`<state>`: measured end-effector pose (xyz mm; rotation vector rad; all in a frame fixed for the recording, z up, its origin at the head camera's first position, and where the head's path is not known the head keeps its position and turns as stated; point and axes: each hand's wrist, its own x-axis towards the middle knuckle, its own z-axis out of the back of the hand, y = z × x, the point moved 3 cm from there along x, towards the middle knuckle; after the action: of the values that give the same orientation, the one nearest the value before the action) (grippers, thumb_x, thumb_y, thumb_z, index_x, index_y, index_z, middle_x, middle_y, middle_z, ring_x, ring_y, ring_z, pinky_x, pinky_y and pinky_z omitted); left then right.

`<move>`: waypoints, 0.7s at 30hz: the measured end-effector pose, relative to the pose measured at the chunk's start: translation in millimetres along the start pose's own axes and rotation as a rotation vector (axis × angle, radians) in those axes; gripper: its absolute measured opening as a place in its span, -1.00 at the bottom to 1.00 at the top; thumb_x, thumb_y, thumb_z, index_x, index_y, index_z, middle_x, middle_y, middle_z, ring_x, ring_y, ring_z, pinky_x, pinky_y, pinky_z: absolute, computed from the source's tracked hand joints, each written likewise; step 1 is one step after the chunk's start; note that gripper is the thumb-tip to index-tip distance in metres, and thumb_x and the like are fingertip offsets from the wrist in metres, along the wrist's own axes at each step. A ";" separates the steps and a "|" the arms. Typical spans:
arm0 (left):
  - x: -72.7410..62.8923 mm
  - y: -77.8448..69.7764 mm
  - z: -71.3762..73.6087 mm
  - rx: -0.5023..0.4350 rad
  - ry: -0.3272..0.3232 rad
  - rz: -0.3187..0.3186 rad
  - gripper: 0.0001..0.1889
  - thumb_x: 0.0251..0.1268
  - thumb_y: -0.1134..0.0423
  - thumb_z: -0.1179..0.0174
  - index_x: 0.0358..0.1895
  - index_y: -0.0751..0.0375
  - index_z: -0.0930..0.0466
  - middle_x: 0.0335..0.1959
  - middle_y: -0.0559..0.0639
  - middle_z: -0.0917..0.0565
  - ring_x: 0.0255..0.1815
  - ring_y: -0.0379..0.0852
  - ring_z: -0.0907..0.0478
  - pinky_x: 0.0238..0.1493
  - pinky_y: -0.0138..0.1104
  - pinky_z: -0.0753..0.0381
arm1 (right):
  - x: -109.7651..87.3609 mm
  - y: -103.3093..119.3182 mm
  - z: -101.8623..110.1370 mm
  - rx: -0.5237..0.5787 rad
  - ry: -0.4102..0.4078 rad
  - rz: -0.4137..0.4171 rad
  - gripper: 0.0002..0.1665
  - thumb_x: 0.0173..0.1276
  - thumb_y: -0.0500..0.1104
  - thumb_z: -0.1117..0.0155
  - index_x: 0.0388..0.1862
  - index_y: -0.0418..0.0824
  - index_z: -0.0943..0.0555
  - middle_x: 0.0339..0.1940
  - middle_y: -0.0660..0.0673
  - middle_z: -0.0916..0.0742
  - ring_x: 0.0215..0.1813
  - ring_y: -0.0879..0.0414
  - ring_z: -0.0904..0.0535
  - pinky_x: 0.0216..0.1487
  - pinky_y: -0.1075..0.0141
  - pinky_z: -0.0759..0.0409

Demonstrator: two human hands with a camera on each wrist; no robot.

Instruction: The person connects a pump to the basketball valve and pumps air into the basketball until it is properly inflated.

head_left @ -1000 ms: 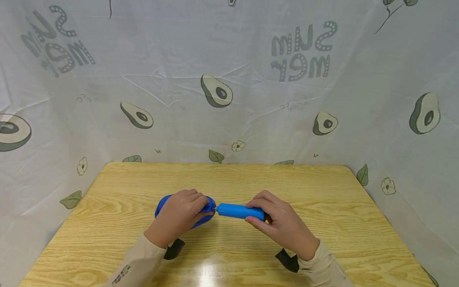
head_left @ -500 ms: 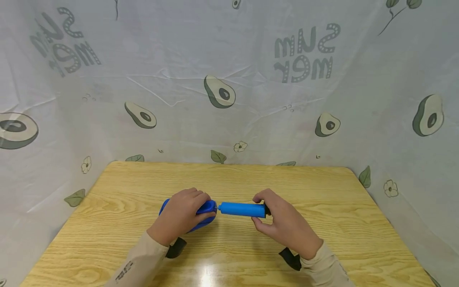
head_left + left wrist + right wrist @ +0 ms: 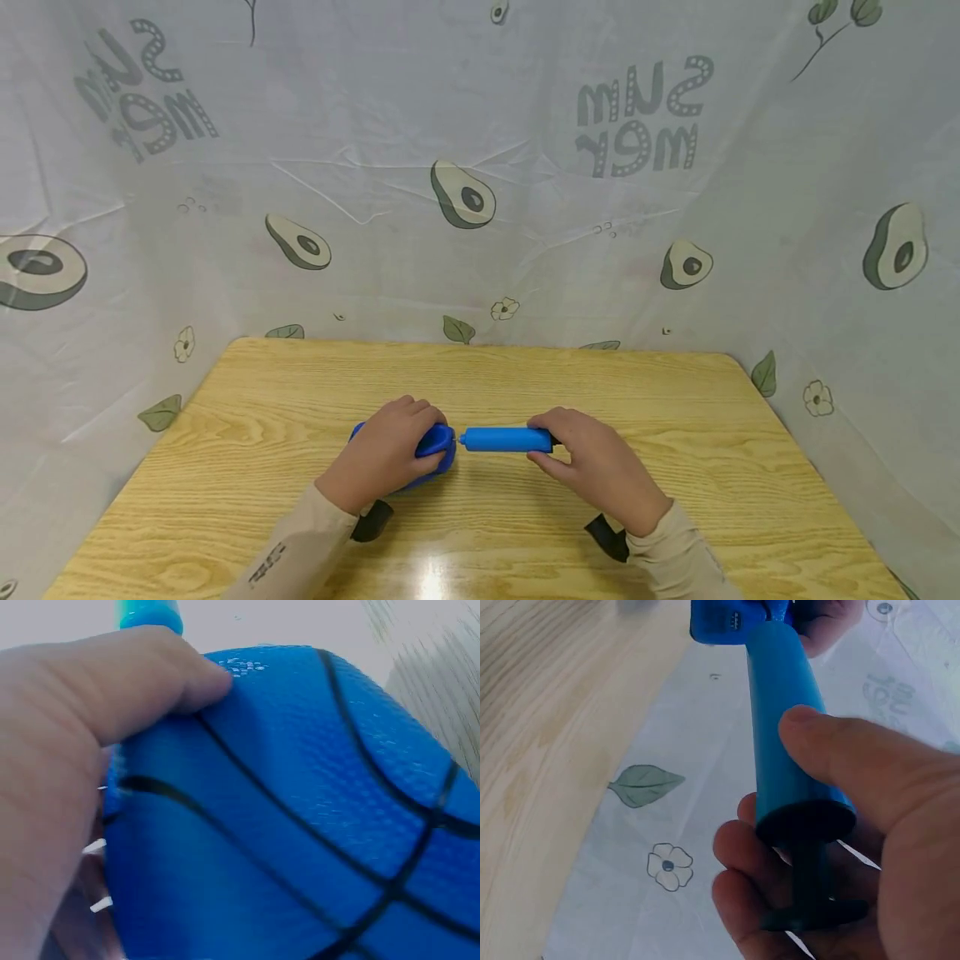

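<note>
A soft, partly collapsed blue ball (image 3: 444, 457) with black seam lines, like a small basketball, is in my left hand (image 3: 382, 457). In the left wrist view the thumb presses on the ball's pebbled skin (image 3: 277, 757). A blue hand pump (image 3: 504, 439) lies level to its right, its thin needle meeting the ball's right end. How deep the needle sits is hidden. My right hand (image 3: 600, 467) grips the pump's rear end between thumb and fingers. The right wrist view shows the black plunger handle (image 3: 817, 913) partly out, inside the curled fingers.
Both hands work over a light wooden table (image 3: 645, 392) with rounded far corners. A pale curtain (image 3: 360, 183) printed with avocados hangs behind it and at both sides. Black straps (image 3: 607, 537) hang at the wrists.
The right fingers shifted back off the barrel, then closed on its rear end again. The ball has turned in the left hand, so less of it shows at left.
</note>
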<state>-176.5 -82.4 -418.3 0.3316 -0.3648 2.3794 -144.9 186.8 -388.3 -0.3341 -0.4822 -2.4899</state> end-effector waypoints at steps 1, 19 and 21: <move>0.0 0.7 -0.6 0.004 0.011 0.008 -0.70 0.33 0.02 -0.44 -0.03 0.08 -0.68 -0.15 -0.10 -0.69 -0.17 -0.14 -0.56 -0.09 -0.19 -0.66 | 0.4 -0.4 -1.4 0.002 0.013 0.001 -0.59 0.31 -0.15 -0.56 0.11 -0.16 -0.69 0.00 -0.01 -0.76 -0.10 0.18 -0.68 -0.08 0.18 -0.73; -10.7 16.5 -7.0 -0.125 0.274 0.163 -0.34 0.11 -0.11 -0.50 0.24 0.13 -0.62 0.06 0.00 -0.67 0.01 0.02 -0.64 0.02 -0.05 -0.70 | -0.6 -3.2 -8.6 -0.083 0.045 0.089 -0.61 0.34 -0.22 -0.53 0.12 -0.13 -0.66 0.03 -0.01 -0.72 0.02 0.11 -0.66 0.01 0.15 -0.72; -11.1 17.8 -6.4 -0.099 0.285 0.184 -0.39 0.12 -0.08 -0.52 0.19 0.14 -0.64 -0.01 -0.02 -0.69 -0.07 -0.02 -0.66 -0.04 -0.08 -0.71 | -0.6 -3.5 -8.5 -0.080 0.033 0.096 -0.60 0.34 -0.22 -0.53 0.13 -0.13 -0.66 0.05 -0.01 -0.72 0.05 0.09 -0.67 0.03 0.14 -0.72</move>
<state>-181.4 -99.6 -431.0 -0.0912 -0.3911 2.5311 -147.6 186.3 -397.1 -0.3391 -0.3452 -2.4212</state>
